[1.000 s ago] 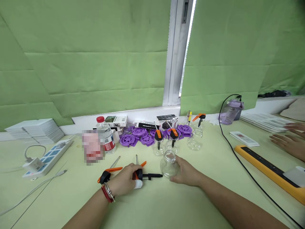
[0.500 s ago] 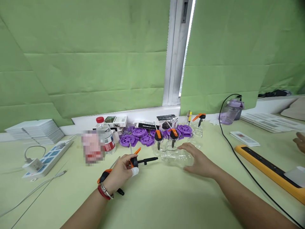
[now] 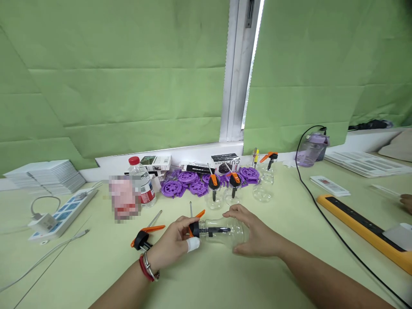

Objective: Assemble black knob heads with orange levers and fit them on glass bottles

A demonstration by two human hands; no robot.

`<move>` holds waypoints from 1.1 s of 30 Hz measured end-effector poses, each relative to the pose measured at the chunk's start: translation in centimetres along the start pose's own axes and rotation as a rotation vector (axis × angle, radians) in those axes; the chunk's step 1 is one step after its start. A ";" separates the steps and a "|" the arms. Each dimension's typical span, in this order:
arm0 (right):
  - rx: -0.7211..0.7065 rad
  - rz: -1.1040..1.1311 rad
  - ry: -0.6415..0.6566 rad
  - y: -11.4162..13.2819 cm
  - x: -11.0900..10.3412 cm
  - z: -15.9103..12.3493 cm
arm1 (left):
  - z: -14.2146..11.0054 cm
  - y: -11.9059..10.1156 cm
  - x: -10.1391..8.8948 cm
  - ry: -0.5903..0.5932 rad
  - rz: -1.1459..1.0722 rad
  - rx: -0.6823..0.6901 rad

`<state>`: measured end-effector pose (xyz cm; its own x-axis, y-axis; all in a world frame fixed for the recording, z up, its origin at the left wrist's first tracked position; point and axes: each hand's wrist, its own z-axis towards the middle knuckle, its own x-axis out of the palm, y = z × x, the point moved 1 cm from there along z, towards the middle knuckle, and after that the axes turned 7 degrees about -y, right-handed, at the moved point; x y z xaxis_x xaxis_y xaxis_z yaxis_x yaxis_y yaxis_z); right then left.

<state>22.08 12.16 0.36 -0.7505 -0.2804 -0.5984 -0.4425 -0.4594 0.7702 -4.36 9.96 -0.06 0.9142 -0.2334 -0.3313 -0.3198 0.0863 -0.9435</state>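
Observation:
My left hand (image 3: 178,243), with white tape on a finger, is closed around a black-and-orange lever pump head (image 3: 194,229). Its black stem lies inside a clear bottle (image 3: 236,235) held on its side. My right hand (image 3: 255,234) grips that bottle round its wide end, and the neck meets the pump head's collar. Whether the thread has engaged cannot be seen. Another pump head (image 3: 141,240) rests on the table left of my left hand. Two clear bottles with orange-levered heads, one (image 3: 214,199) beside the other (image 3: 234,195), stand upright just beyond my hands.
Purple plastic parts (image 3: 174,189) and small boxes (image 3: 225,162) lie along the wall. A red-capped water bottle (image 3: 146,189) and a power strip (image 3: 69,214) are left. Rightward are a yellow-edged power strip (image 3: 363,231), a black cable (image 3: 317,204) and another person's hand (image 3: 406,201).
The bottle in my right hand has moved left and nearer me. My left hand has shifted right, and the pump head's stem, outside the bottle before, is now inside it.

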 end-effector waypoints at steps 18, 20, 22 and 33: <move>-0.071 0.000 -0.028 0.2 0.1 -0.1 | -0.5 -1.4 0.2 0.057 -0.126 -0.045; -0.089 -0.004 -0.041 0.3 0.1 -0.2 | -0.6 -1.6 0.3 0.107 -0.184 -0.057; -0.109 -0.008 -0.055 0.3 0.2 -0.2 | -0.7 -1.5 0.6 0.160 -0.237 -0.039; -0.001 0.211 -0.084 -1.3 0.6 -0.5 | -1.0 -1.1 1.5 0.163 -0.258 0.019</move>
<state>22.45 12.14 -1.10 -0.8645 -0.2996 -0.4035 -0.2706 -0.3991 0.8760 -2.88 8.54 0.46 0.9123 -0.4019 -0.0783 -0.0760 0.0216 -0.9969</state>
